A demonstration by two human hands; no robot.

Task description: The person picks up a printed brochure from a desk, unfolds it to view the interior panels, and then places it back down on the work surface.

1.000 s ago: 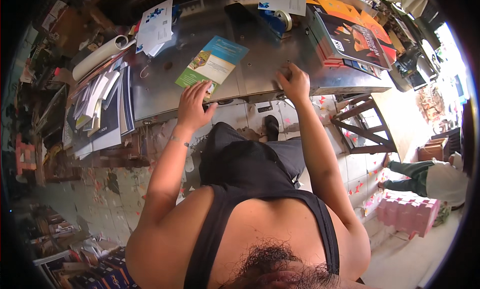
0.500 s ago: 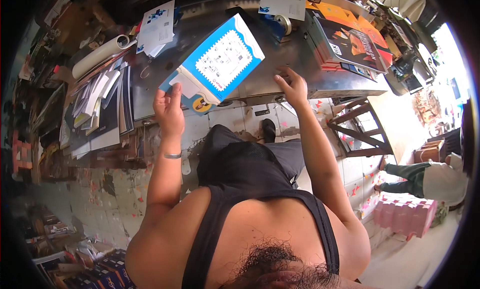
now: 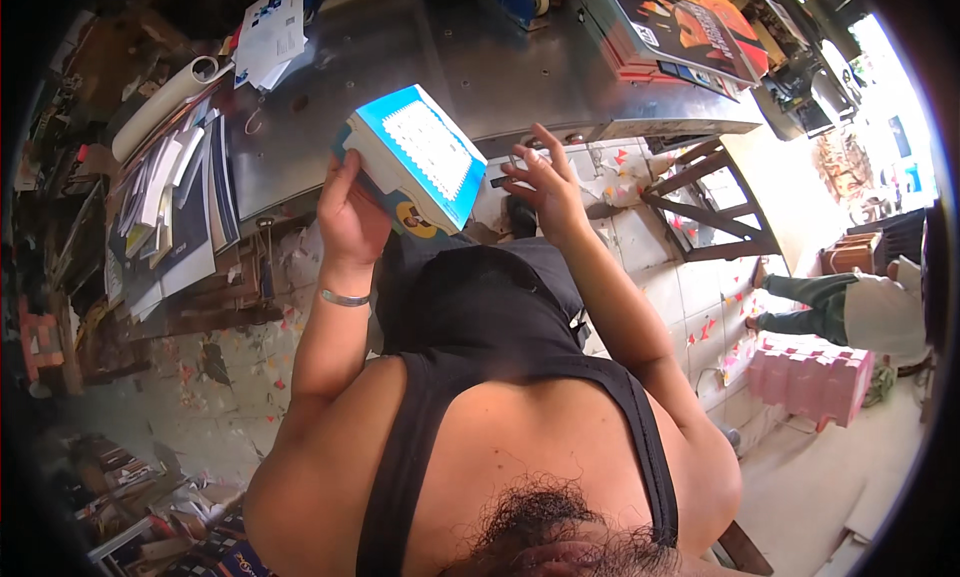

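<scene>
Has the metal table (image 3: 400, 52) across the upper frame. Holds the blue-and-white booklet (image 3: 430, 142) near the centre, tilted, perhaps for seeing the blue side better. Grips its left side in the left hand (image 3: 350, 217), closed around the edge; shows the right hand (image 3: 545, 187) half open, empty, just beside it.

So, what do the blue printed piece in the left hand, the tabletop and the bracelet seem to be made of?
The blue printed piece: probably paper or thin card, smooth, from its crisp edges and printed panels.
The tabletop: apparently bare metal, dully shiny; its grey surface gives soft reflections.
The bracelet: likely polished metal, since it looks silvery, but too small to be certain.
</scene>
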